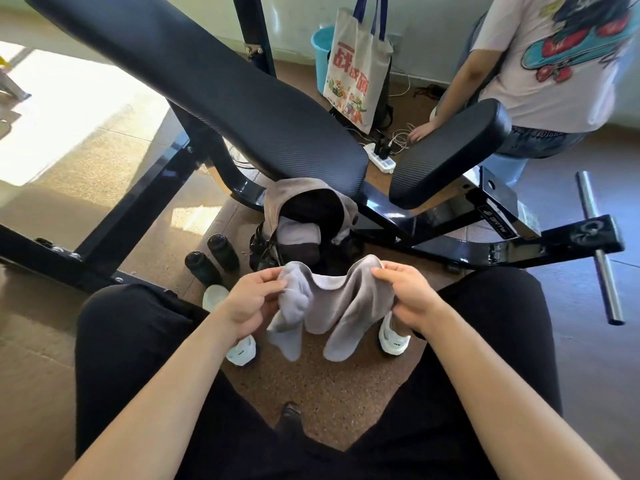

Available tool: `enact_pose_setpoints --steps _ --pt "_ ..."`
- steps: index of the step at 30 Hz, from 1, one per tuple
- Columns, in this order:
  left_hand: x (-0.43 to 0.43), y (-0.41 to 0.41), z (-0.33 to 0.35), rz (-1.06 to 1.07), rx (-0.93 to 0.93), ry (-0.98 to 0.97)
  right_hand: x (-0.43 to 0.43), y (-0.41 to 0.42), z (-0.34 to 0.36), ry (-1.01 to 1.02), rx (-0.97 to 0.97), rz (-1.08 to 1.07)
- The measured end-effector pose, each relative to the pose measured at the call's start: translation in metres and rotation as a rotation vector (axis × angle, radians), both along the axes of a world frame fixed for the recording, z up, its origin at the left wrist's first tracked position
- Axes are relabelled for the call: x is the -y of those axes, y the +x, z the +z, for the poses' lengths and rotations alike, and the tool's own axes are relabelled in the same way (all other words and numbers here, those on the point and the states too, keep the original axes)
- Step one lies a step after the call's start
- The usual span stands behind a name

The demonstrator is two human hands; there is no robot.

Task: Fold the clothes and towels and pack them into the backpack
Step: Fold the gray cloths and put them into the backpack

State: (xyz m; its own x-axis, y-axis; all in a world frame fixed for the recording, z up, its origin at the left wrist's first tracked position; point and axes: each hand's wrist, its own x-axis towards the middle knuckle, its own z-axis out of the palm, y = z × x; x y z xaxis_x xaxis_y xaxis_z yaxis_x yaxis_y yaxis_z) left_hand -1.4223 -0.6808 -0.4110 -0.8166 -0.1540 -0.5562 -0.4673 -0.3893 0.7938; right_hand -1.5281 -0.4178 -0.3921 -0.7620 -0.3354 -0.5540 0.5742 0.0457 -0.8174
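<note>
— So, how do the hands sit?
— Both forearms reach forward over the lap and the black trousers. The left hand [254, 299] and the right hand [403, 296] are level and a little apart. Each pinches the upper edge of the grey towel [332, 306], thumb on top and fingers curled beneath.
— Which way does the towel run?
— Its long axis goes left to right between the hands. The middle sags, and two rounded ends hang down toward the speckled floor [329, 393], near a white shoe [393, 337].
— What is it like?
— Soft, thick, matte cloth, bunched at the left hand.
— And the backpack?
— Just beyond the towel, the backpack [308, 216] stands on the floor. It is dark, with a grey flap thrown back and its mouth open. A folded grey cloth [298, 233] lies inside. Two black bottles [223, 252] stand beside it on the left. Behind rises a weight bench [214, 81] with ribbed black padding, and farther off hangs a printed tote bag [356, 71].
</note>
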Motion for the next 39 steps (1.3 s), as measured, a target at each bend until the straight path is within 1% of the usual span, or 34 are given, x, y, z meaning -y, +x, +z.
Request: enact_pose_setpoints --steps 2,5,9,11,13,15,17,19,22,24,27,29,32,35,39 --pt "-0.008 0.003 0.005 -0.055 -0.043 0.061 0.009 0.013 0.004 -0.064 0.002 0.026" --pt "-0.021 0.004 0.009 -0.106 -0.095 0.142 0.023 0.031 0.007 -0.107 -0.038 0.062" --pt "-0.035 0.004 0.012 -0.079 -0.138 0.183 0.032 0.045 0.005 -0.139 -0.107 0.173" --pt "-0.035 0.004 0.012 -0.069 -0.151 0.174 0.035 0.047 0.002 -0.162 -0.137 0.187" --pt "-0.035 0.004 0.01 -0.074 -0.16 0.168 0.037 0.048 -0.002 -0.13 -0.192 0.155" --pt "-0.037 0.003 0.01 -0.089 -0.157 0.146 0.039 0.048 -0.004 -0.046 -0.266 0.144" --pt "-0.042 0.004 0.01 -0.119 -0.162 0.079 0.039 0.047 -0.006 -0.025 -0.324 0.214" --pt "-0.045 0.005 0.011 -0.154 -0.179 -0.022 0.04 0.046 -0.007 -0.02 -0.37 0.345" --pt "-0.042 0.006 0.011 -0.259 -0.214 -0.131 0.041 0.047 -0.005 0.003 -0.337 0.442" --pt "-0.04 0.008 0.014 -0.324 -0.228 -0.169 0.041 0.048 -0.004 0.027 -0.32 0.409" --pt "-0.04 0.007 0.016 -0.34 -0.258 -0.228 0.043 0.047 -0.006 0.057 -0.269 0.315" --pt "-0.037 0.006 0.014 -0.349 -0.279 -0.328 0.043 0.046 -0.006 0.07 -0.225 0.26" --pt "-0.028 0.004 0.008 -0.368 -0.291 -0.532 0.041 0.042 -0.003 0.023 -0.157 0.156" --pt "-0.024 0.005 0.006 -0.339 -0.298 -0.654 0.037 0.037 0.0 -0.006 -0.12 0.103" --pt "-0.027 0.004 0.006 -0.238 -0.286 -0.696 0.036 0.034 0.0 -0.043 -0.075 0.053"
